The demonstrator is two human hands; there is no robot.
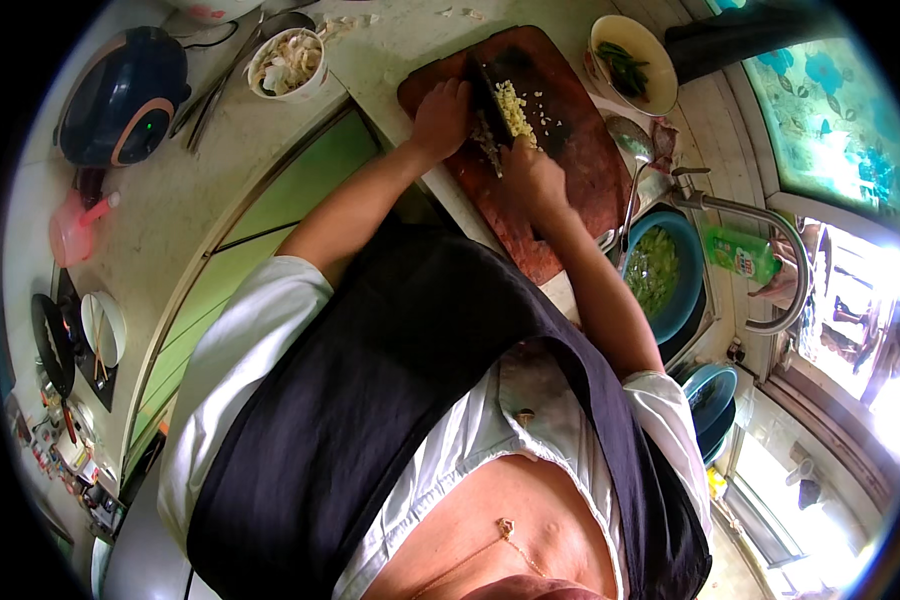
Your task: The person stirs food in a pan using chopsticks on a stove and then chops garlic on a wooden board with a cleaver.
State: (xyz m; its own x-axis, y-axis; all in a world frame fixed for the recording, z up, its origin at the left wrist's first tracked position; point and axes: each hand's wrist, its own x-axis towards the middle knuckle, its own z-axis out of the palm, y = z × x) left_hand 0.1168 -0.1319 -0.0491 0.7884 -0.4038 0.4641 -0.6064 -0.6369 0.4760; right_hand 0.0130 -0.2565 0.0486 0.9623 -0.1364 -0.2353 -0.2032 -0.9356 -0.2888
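A dark-bladed kitchen knife [493,101] stands on edge on a reddish-brown cutting board [570,176]. My right hand [536,180] is closed around its handle, at the near end of the blade. At the blade's far part, my left hand [442,116] rests on its left side, fingers pointing away from me; whether it holds anything under the fingers is hidden. Chopped garlic [515,111] lies in a pile along the right side of the blade, with loose bits further right. More small chopped bits [486,142] lie to its left, between blade and left hand.
A bowl of garlic skins [286,64] stands left of the board, and a bowl with green peppers [622,67] at its far right. A metal ladle [630,139] lies by the board's right edge. Further right are a faucet [795,247] and a blue basin [690,277] holding cut greens in water.
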